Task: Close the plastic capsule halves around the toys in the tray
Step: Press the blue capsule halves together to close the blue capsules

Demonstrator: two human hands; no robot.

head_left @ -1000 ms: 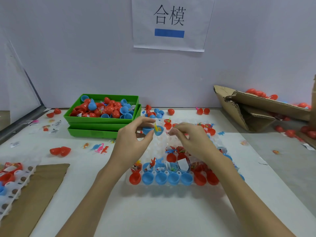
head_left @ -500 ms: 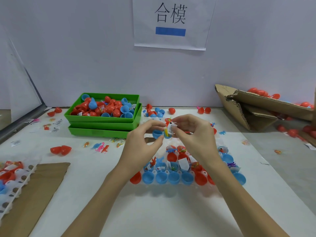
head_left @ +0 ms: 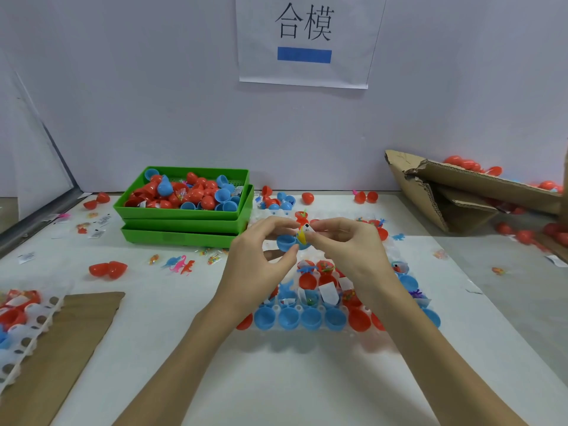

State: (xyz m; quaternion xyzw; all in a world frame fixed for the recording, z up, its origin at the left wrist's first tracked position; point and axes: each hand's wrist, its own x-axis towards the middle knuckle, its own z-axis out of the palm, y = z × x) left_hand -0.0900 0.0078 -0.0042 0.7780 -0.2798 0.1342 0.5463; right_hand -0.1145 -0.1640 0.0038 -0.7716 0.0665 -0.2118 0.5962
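Above the clear plastic tray, my left hand pinches an open blue capsule, its two halves side by side. A yellow toy sticks out of the right half. My right hand pinches a small white paper slip at the capsule's mouth. The tray holds several open blue and red capsule halves with toys and paper slips in them. My wrists hide part of the tray.
Stacked green bins of red and blue halves stand at the back left. Loose red capsule and small toys lie left. A second tray on brown cardboard sits at the far left; a torn carton at right.
Both hands lifted the blue capsule up from the tray. My right hand brought a white slip to the capsule's mouth, next to the yellow toy.
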